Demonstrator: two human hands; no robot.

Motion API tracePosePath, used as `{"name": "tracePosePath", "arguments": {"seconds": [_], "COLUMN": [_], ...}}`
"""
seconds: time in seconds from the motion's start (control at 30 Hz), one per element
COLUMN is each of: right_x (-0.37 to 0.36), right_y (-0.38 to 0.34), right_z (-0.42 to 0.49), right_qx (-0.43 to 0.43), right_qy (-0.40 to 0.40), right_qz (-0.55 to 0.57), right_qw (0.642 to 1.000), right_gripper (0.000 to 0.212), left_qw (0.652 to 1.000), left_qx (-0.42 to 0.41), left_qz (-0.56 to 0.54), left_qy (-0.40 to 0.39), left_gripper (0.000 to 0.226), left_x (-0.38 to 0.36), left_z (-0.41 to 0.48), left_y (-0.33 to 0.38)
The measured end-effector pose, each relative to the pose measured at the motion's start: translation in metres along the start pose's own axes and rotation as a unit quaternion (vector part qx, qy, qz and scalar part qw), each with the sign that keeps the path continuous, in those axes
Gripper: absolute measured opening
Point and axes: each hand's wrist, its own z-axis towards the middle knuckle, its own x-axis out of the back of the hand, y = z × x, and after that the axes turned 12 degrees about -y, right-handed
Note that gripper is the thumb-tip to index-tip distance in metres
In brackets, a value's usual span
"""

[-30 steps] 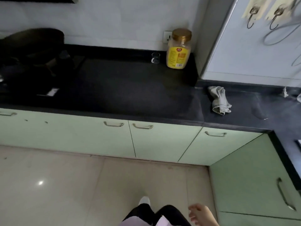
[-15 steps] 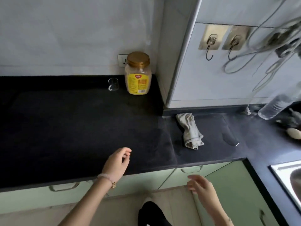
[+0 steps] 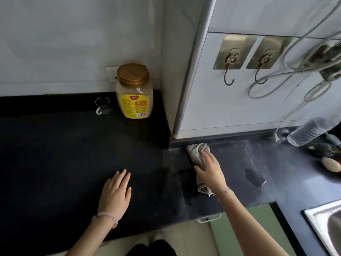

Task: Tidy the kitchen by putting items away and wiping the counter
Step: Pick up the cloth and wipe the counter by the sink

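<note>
A crumpled grey cloth (image 3: 196,152) lies on the black counter (image 3: 64,154) below the white wall corner. My right hand (image 3: 210,170) lies on top of the cloth, fingers spread over it, covering its middle. My left hand (image 3: 116,193) rests flat on the counter to the left, palm down, holding nothing. A plastic jar (image 3: 134,93) with a gold lid and yellow label stands at the back against the wall. A small clear glass (image 3: 103,105) stands just left of the jar.
Two metal hooks (image 3: 245,71) and looped cables (image 3: 295,71) hang on the white panel. A clear plastic bottle (image 3: 310,132) lies tilted at the right, a pale oval object (image 3: 331,164) beside it. A steel sink (image 3: 326,224) is at the lower right. Green cabinets sit below.
The view has come closer to the counter. My right hand has risen from below the counter edge onto the cloth. My left hand has settled flat on the counter.
</note>
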Motion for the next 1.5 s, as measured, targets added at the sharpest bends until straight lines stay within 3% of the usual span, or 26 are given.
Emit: {"name": "tracePosePath", "arguments": {"seconds": [0.17, 0.37, 0.47, 0.63, 0.87, 0.97, 1.17, 1.3, 1.4, 1.5], "right_x": [-0.020, -0.024, -0.016, 0.009, 0.028, 0.039, 0.060, 0.092, 0.128, 0.158], "right_y": [0.000, -0.002, -0.008, 0.001, 0.037, 0.057, 0.114, 0.158, 0.187, 0.207], "right_z": [0.010, 0.009, 0.008, -0.008, -0.085, -0.124, -0.169, -0.170, -0.156, -0.128], "right_qx": [0.015, -0.038, -0.072, -0.079, -0.125, -0.131, -0.166, -0.188, -0.194, -0.203], "right_qy": [0.057, 0.113, 0.122, 0.159, 0.242, 0.281, 0.372, 0.399, 0.401, 0.378], "right_qz": [-0.026, 0.067, 0.148, 0.339, 0.535, 0.564, 0.531, 0.477, 0.392, 0.279], "right_qw": [0.998, 0.991, 0.979, 0.924, 0.800, 0.765, 0.743, 0.760, 0.805, 0.859], "right_gripper": [0.048, 0.028, 0.018, 0.007, 0.012, 0.015, 0.014, 0.016, 0.009, 0.019], "left_qw": [1.000, 0.999, 0.998, 0.996, 0.962, 0.939, 0.911, 0.915, 0.927, 0.938], "left_qx": [-0.013, -0.023, -0.034, -0.073, -0.271, -0.337, -0.390, -0.372, -0.338, -0.309], "left_qz": [0.012, 0.026, 0.039, 0.047, 0.012, 0.021, 0.045, 0.052, 0.058, 0.059], "left_qy": [-0.004, -0.030, -0.032, -0.030, -0.034, -0.057, -0.122, -0.150, -0.149, -0.144], "left_gripper": [0.052, 0.052, 0.038, 0.028, 0.031, 0.032, 0.045, 0.049, 0.052, 0.053], "left_x": [0.008, 0.013, 0.015, 0.021, 0.020, 0.013, -0.007, -0.018, -0.026, -0.032], "left_z": [-0.002, -0.002, 0.000, 0.011, 0.040, 0.051, 0.070, 0.083, 0.088, 0.089], "left_y": [0.001, -0.004, -0.006, 0.007, 0.086, 0.126, 0.201, 0.245, 0.265, 0.276]}}
